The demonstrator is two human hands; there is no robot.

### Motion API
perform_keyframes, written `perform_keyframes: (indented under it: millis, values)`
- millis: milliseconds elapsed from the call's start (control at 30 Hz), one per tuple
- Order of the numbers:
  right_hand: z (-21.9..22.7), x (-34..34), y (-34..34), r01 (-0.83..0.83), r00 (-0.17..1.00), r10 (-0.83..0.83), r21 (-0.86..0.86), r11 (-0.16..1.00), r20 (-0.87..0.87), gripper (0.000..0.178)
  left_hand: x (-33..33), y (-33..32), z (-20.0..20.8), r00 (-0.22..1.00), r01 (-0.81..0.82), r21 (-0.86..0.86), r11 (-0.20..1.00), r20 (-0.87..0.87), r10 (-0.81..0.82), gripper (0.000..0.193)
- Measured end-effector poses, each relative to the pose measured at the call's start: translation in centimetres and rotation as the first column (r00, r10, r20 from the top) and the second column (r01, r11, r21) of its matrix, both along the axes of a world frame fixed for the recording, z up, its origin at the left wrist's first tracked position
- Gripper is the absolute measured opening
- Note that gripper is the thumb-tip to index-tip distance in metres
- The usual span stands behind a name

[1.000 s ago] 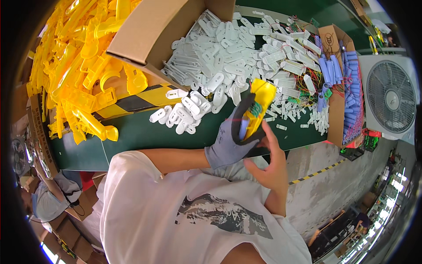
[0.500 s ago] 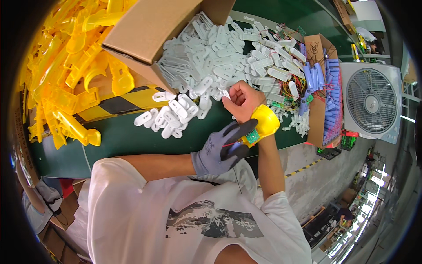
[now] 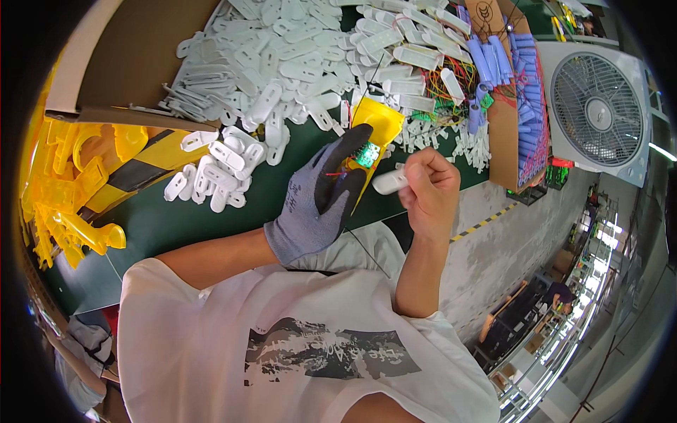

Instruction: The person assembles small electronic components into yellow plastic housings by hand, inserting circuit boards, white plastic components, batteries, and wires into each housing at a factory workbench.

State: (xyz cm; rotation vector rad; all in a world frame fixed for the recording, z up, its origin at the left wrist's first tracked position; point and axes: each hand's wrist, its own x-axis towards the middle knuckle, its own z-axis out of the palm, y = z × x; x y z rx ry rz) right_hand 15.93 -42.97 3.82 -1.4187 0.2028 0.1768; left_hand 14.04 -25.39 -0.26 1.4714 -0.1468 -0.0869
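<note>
My left hand (image 3: pixel 310 208), in a grey glove with black fingers, is closed around a yellow plastic shell (image 3: pixel 381 123). A small green circuit board (image 3: pixel 367 154) shows in the shell's hollow, with a bit of red wire near the fingers. Just to the right, my bare right hand (image 3: pixel 435 192) pinches a small white oblong plastic cover (image 3: pixel 389 182) between thumb and fingers. The cover is close to the shell but apart from it. Beyond both hands spreads a large heap of white plastic covers (image 3: pixel 296 63); a smaller pile of covers (image 3: pixel 220 169) lies to the left.
A cardboard box (image 3: pixel 141 63) stands on its side at the far left, near yellow plastic parts (image 3: pixel 88 229). White pieces with wires (image 3: pixel 419 56) lie at the back right, beside a carton of purple cylinders (image 3: pixel 525 120). A grey fan (image 3: pixel 599 113) stands farther right. The tabletop (image 3: pixel 162 229) is green.
My right hand has drawn back from the heap toward me and to the right, with a white cover in its pinch. My left hand has shifted left and up with the shell.
</note>
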Motion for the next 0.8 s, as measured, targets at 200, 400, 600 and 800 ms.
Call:
perform_keyframes:
  millis: [200,400,600,800]
  values:
    - [0.3,0.2,-0.9,-0.160,0.982,0.163,0.043,0.986,-0.092,0.016,0.0,0.2,-0.3,0.998,0.010,-0.005,1.000,0.068,-0.010,0.041]
    - [1.6,0.6,-0.7,-0.234,0.972,0.229,-0.140,0.962,-0.053,0.013,0.1,0.0,-0.1,0.990,-0.013,0.061,0.998,0.139,0.004,0.045]
    - [1.9,0.0,0.3,-0.200,0.980,0.195,-0.269,0.942,-0.046,0.013,-0.2,0.0,0.1,0.997,0.021,0.079,0.997,0.072,-0.026,0.045]
    - [1.2,-0.9,1.8,-0.120,0.971,0.198,-0.442,0.889,0.135,0.025,-0.4,-0.1,0.2,0.999,-0.034,-0.004,0.999,0.013,0.034,0.041]
